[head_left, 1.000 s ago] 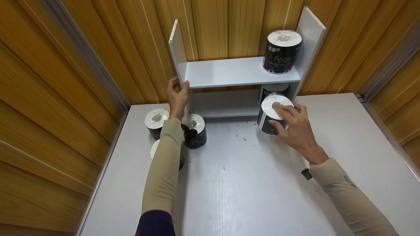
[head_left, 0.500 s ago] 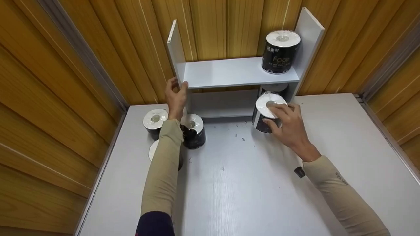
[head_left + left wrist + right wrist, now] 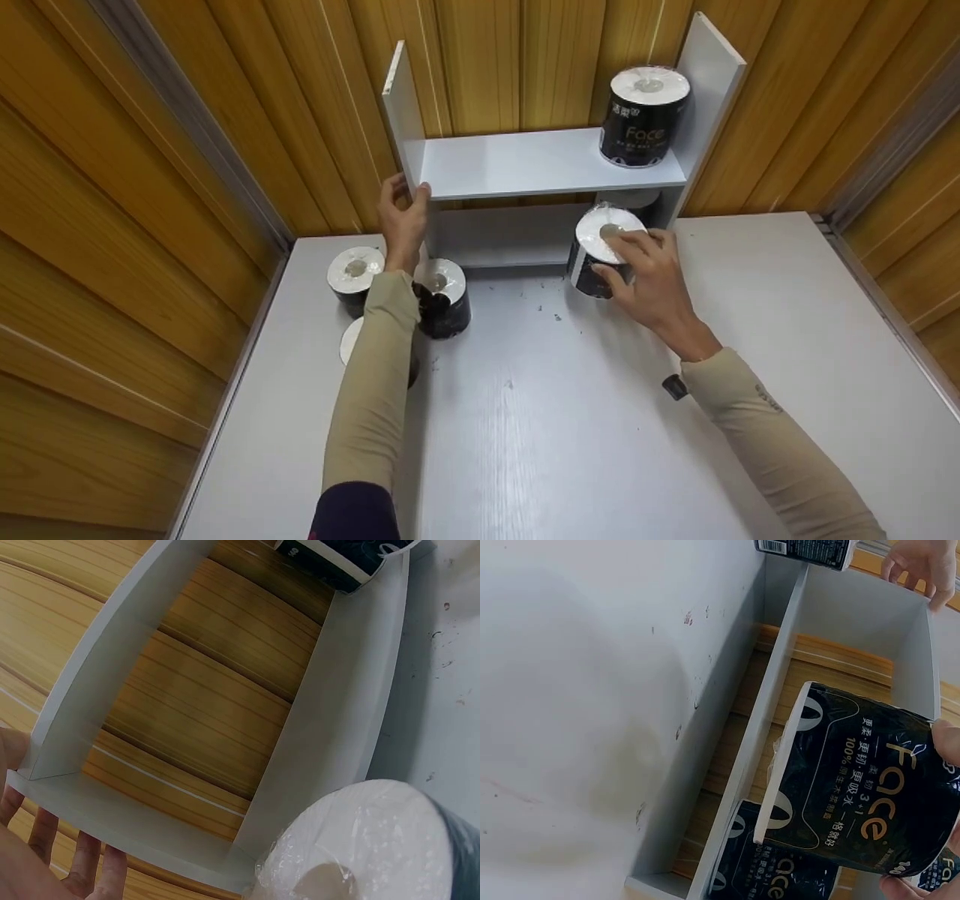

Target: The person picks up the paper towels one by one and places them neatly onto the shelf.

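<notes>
My right hand grips a black-wrapped toilet paper roll with a white top, thumb on the near side. The roll is slightly tilted, in front of the lower compartment of a white shelf unit. In the right wrist view, the held roll shows gold "Face" lettering. My left hand holds the shelf's left side panel, thumb at the front edge, fingers on the outer face. One roll stands upright at the right of the upper board. Another roll in the lower compartment is mostly hidden.
Left of the shelf, on the white table, stand a far roll, a roll beside my wrist and a roll partly behind my sleeve. Dark specks dot the table. Wood-patterned walls rise behind and at both sides.
My right hand has carried the roll left and slightly up across the shelf's front, away from the right panel. The left hand has stayed on the side panel.
</notes>
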{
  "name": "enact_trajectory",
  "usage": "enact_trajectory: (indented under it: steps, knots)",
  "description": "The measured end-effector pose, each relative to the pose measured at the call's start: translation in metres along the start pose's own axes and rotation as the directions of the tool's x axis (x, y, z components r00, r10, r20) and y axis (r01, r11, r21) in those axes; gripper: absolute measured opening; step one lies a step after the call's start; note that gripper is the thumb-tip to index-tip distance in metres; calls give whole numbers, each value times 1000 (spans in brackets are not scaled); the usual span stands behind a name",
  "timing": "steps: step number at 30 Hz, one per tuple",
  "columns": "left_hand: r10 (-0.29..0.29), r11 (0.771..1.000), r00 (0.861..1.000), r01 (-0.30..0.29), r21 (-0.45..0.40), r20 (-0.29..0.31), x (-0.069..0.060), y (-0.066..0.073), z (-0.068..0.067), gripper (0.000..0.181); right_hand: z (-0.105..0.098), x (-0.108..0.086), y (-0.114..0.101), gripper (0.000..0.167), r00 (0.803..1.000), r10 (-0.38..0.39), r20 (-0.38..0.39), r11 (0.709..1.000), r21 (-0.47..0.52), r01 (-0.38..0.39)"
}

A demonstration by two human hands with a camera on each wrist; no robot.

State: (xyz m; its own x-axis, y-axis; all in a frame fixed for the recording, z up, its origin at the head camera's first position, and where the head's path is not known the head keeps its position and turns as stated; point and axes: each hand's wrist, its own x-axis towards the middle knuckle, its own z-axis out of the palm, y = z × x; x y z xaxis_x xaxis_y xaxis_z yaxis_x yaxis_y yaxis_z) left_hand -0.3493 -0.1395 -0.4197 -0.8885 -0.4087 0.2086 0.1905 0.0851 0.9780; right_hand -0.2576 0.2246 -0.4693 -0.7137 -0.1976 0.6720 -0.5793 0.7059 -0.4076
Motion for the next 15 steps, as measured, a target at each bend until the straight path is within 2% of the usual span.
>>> enact_trajectory:
  steps: [8, 15]
  knots:
    - [-23, 1000, 1000, 22, 16, 9, -1, 1, 0, 43, 8, 4, -3, 43, 1000, -25, 1, 999, 22, 25]
    - [-11, 1000, 1000, 11, 7, 0, 0, 0, 0, 42, 13, 5, -2, 43, 1000, -15, 5, 1000, 22, 15]
